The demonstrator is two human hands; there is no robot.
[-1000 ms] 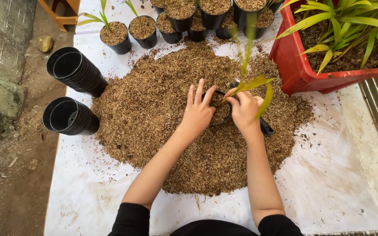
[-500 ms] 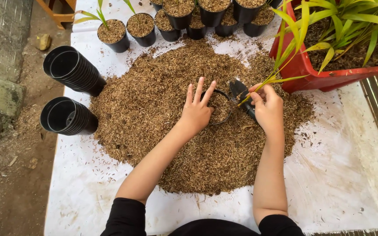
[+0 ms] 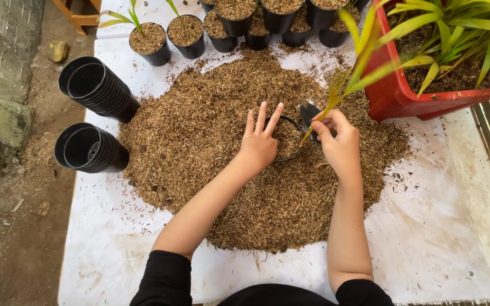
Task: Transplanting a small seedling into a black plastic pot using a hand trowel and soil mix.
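A big heap of brown husk mix (image 3: 211, 136) covers the middle of a white sheet (image 3: 438, 238). Sunk in the heap is a small black pot (image 3: 290, 139), partly filled with the mix. My left hand (image 3: 261, 139) rests flat on the heap at the pot's left rim, fingers spread. My right hand (image 3: 338, 141) pinches the stem of a thin green seedling (image 3: 350, 73) just right of the pot. The seedling leans up and to the right, towards the red tray. A small black trowel-like piece (image 3: 309, 113) lies by my right fingers.
Two stacks of empty black pots (image 3: 94, 88) (image 3: 86, 148) lie on their sides at the left. A row of filled black pots (image 3: 239, 22) stands along the far edge. A red tray (image 3: 395, 93) of green plants sits at the upper right. Bare ground borders the left.
My right hand has moved the seedling from upright over the pot to the right, and it now leans toward the red tray. My left hand stays on the heap by the pot.
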